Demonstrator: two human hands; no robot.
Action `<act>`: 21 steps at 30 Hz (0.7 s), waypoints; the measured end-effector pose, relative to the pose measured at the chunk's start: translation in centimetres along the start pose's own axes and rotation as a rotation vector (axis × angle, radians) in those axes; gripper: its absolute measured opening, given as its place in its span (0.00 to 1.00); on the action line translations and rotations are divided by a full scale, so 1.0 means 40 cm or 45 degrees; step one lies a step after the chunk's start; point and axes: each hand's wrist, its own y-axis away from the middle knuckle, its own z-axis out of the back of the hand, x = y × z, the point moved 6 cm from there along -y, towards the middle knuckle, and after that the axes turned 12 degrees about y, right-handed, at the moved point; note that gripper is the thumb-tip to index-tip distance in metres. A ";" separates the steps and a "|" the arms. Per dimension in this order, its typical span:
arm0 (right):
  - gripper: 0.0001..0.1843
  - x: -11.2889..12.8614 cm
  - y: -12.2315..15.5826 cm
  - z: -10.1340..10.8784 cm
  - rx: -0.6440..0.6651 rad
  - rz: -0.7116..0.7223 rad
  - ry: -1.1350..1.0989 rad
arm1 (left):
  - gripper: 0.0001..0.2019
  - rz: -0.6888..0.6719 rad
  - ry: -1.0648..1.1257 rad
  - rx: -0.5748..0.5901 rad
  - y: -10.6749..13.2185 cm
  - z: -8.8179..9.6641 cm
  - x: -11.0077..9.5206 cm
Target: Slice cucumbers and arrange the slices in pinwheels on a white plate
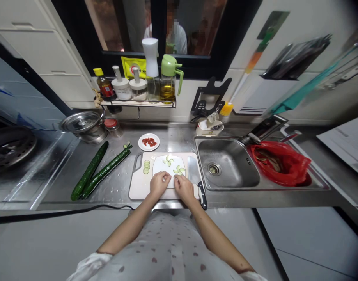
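Observation:
My left hand [159, 183] and my right hand [183, 186] rest side by side on the near rim of a white plate [160, 166] that sits on a pale cutting board [138, 185]. Both hands have fingers curled and pinched at the plate's edge; whatever is between them is too small to make out. Cucumber slices [169, 160] lie arranged in small fans on the plate, and more slices [146, 166] are stacked on the board to its left. A cleaver [194, 171] lies along the board's right edge, just right of my right hand.
Two whole cucumbers [98, 169] lie on the steel counter at left. A small dish of red chilli [149, 141] stands behind the board. The sink [227, 168] is at right, with a red bag [281, 162]. A pot [84, 125] and condiment shelf [138, 102] stand at the back.

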 end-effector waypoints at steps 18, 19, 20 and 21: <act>0.18 -0.006 0.044 0.014 -0.049 0.002 -0.027 | 0.14 0.434 -0.203 -0.462 0.016 0.228 0.215; 0.18 -0.007 0.044 0.014 -0.049 0.002 -0.036 | 0.14 0.443 -0.216 -0.452 0.011 0.226 0.215; 0.18 -0.007 0.044 0.014 -0.051 0.003 -0.045 | 0.15 0.451 -0.229 -0.437 0.006 0.223 0.214; 0.18 -0.007 0.044 0.015 -0.054 0.003 -0.055 | 0.15 0.458 -0.243 -0.423 0.001 0.218 0.213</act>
